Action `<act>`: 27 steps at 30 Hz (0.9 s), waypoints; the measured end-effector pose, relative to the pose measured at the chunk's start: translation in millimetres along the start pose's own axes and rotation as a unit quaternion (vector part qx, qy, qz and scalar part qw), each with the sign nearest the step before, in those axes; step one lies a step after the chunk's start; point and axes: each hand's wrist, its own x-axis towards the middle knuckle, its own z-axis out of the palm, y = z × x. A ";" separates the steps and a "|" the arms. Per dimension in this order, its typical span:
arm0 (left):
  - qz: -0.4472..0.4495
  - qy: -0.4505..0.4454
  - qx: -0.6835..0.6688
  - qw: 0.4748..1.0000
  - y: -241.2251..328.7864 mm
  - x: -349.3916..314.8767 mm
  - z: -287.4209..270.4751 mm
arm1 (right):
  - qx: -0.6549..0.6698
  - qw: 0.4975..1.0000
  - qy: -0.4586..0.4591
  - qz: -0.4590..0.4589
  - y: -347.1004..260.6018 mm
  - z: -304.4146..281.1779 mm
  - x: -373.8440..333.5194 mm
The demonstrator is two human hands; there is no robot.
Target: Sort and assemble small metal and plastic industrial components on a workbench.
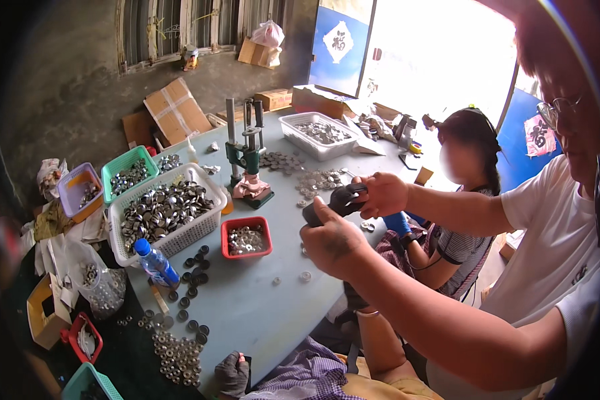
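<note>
Both hands grip a black device [339,202] above the table's [247,313] 3 o'clock edge, left hand [332,241] fingers wrapped low, right hand [382,194] fingers clenched high, long axis tilting toward 2 o'clock.

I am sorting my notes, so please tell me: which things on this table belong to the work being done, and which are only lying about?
Probably part of the work: ring pile by the gloved hand; white basket of caps; red tray; green hand press.
Just lying about: water bottle; cardboard boxes; plastic bag.
</note>
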 end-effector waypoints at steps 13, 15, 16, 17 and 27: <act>0.095 -0.015 0.112 0.989 -62.8 -23.4 31.4 | 0.165 0.960 0.058 0.218 -32.5 10.6 -26.3; 0.085 -0.018 0.105 0.991 -59.7 -22.7 27.5 | 0.312 0.883 0.088 0.339 -29.1 -1.2 -28.7; 0.075 -0.022 0.097 0.992 -58.9 -21.8 26.8 | 0.311 0.883 0.089 0.339 -23.4 -7.0 -30.0; 0.075 -0.023 0.096 0.992 -59.5 -21.1 27.2 | 0.126 0.960 0.038 0.247 -16.2 -13.4 -30.7; 0.057 -0.024 0.043 0.997 -57.7 -21.0 27.1 | 0.024 0.955 0.119 0.271 -67.9 27.0 -26.0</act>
